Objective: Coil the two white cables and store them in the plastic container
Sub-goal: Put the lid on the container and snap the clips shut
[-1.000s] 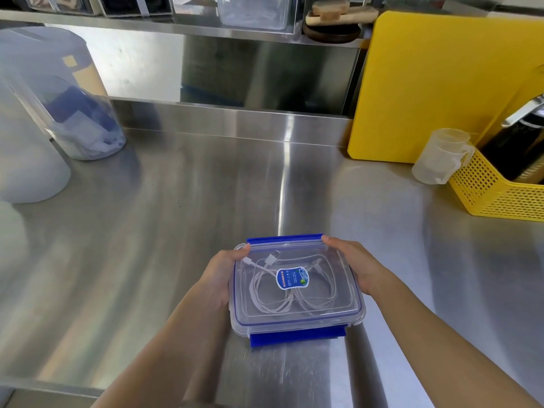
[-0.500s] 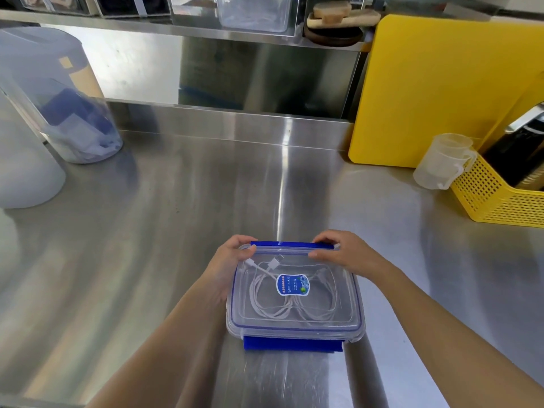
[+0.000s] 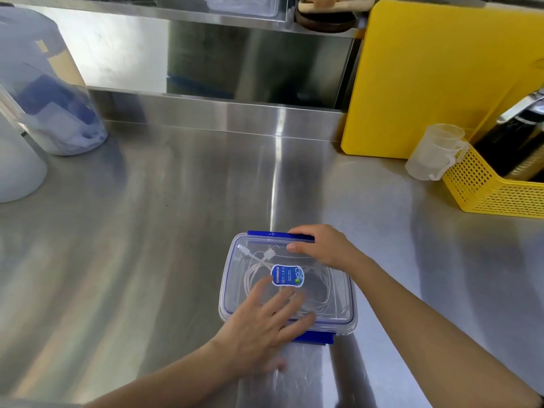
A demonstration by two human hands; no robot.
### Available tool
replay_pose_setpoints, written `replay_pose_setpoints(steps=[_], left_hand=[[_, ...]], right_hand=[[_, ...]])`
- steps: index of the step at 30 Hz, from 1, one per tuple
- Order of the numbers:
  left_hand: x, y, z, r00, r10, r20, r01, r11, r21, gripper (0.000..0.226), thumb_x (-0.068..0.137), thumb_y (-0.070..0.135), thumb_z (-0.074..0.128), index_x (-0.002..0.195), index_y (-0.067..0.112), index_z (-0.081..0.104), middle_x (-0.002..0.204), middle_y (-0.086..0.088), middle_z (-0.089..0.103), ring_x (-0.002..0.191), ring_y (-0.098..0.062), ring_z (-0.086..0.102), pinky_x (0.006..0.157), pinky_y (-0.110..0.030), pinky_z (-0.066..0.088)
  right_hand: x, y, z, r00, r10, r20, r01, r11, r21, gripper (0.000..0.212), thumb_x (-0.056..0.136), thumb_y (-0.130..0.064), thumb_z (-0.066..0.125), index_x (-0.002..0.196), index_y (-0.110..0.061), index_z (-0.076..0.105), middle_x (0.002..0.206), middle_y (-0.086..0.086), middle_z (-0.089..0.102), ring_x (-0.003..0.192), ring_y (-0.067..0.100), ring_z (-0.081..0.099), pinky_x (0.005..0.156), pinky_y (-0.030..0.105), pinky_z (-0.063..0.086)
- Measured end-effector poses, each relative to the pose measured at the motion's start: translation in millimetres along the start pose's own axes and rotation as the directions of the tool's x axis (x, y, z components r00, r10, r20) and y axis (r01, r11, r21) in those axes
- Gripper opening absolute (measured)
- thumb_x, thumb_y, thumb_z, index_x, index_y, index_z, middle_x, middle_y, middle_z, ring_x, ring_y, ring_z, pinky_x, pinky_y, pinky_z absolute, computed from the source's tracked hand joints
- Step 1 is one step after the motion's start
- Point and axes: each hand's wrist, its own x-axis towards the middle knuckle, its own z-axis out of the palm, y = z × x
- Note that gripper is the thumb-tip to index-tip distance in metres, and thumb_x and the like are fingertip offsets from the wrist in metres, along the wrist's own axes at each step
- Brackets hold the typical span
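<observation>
A clear plastic container [image 3: 232,272] with blue clips and a closed clear lid sits on the steel counter near the front. Two coiled white cables [image 3: 253,278] lie inside, seen through the lid around a blue label [image 3: 286,275]. My right hand [image 3: 322,247] grips the far blue clip [image 3: 265,233] and the lid's back right edge. My left hand [image 3: 265,328] lies flat with fingers spread over the lid's near left part, above the near blue clip [image 3: 316,338].
A yellow cutting board [image 3: 435,81] leans at the back right. Beside it stand a small clear measuring cup [image 3: 434,153] and a yellow perforated basket [image 3: 488,189]. Large translucent tubs [image 3: 50,92] stand at the left. A steel shelf runs along the back.
My left hand left the container's left side and came down flat on the lid's near part. My right hand slid along the back edge onto the far clip.
</observation>
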Motion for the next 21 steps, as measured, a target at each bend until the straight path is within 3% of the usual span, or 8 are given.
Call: replay_pose_setpoints(steps=[3,5,10,13,16,21], left_hand=[[1,-4,1,0.991,0.016,0.134,-0.017,1.0,0.006,0.106,0.038,0.055,0.086,0.129,0.029,0.039,0.122,-0.006,0.064,0.11,-0.026,0.062,0.09,-0.053,0.049],[0,-4,-1,0.991,0.037,0.127,-0.039,0.999,0.018,0.108,0.041,0.053,0.086,0.133,0.028,0.036,0.125,-0.008,0.062,0.111,-0.028,0.061,0.09,-0.054,0.049],[-7,-2,-5,0.998,0.057,0.026,-0.057,0.998,0.015,0.059,0.072,0.047,0.055,0.125,0.021,0.047,0.128,-0.011,0.061,0.115,-0.032,0.059,0.094,-0.058,0.046],[2,-4,-8,0.997,0.069,-0.02,-0.069,0.998,-0.002,0.043,0.08,0.047,0.049,0.114,0.021,0.052,0.119,-0.008,0.065,0.106,-0.028,0.063,0.087,-0.05,0.052],[15,-8,-6,0.995,0.07,-0.064,-0.07,0.998,0.003,0.04,0.087,0.055,0.044,0.106,0.021,0.053,0.107,-0.004,0.067,0.1,-0.025,0.064,0.087,-0.046,0.053],[20,-13,13,0.987,0.114,-0.111,-0.118,0.993,-0.028,0.049,0.093,0.052,0.031,0.128,0.021,0.047,0.129,-0.009,0.061,0.124,-0.032,0.052,0.095,-0.058,0.046]], right_hand=[[1,-1,-1,1.0,0.0,0.025,0.0,1.0,-0.015,0.036,0.086,-0.041,0.059,0.116,-0.022,0.056,0.114,0.0,0.063,0.098,0.017,0.058,0.087,0.042,0.052],[1,-2,-2,0.999,0.002,0.043,-0.001,1.0,-0.024,0.034,0.086,-0.041,0.058,0.114,-0.022,0.056,0.114,0.0,0.063,0.097,0.017,0.058,0.087,0.042,0.052],[1,-4,-3,0.998,0.012,0.059,-0.009,0.999,-0.051,0.033,0.086,-0.043,0.058,0.111,-0.022,0.053,0.114,-0.001,0.063,0.096,0.016,0.059,0.086,0.041,0.053],[8,-9,-2,0.995,0.029,0.1,-0.016,0.992,-0.123,0.025,0.087,-0.039,0.054,0.103,-0.02,0.05,0.106,0.002,0.063,0.088,0.018,0.06,0.081,0.04,0.053],[13,-16,6,0.997,0.018,0.079,0.002,0.97,-0.242,0.024,0.089,-0.04,0.047,0.099,-0.018,0.046,0.099,0.004,0.064,0.081,0.022,0.059,0.073,0.038,0.048],[13,-15,14,0.996,-0.085,0.012,0.085,0.949,-0.302,0.034,0.091,-0.05,0.039,0.119,-0.033,0.049,0.117,-0.006,0.065,0.098,0.019,0.06,0.085,0.038,0.045]])
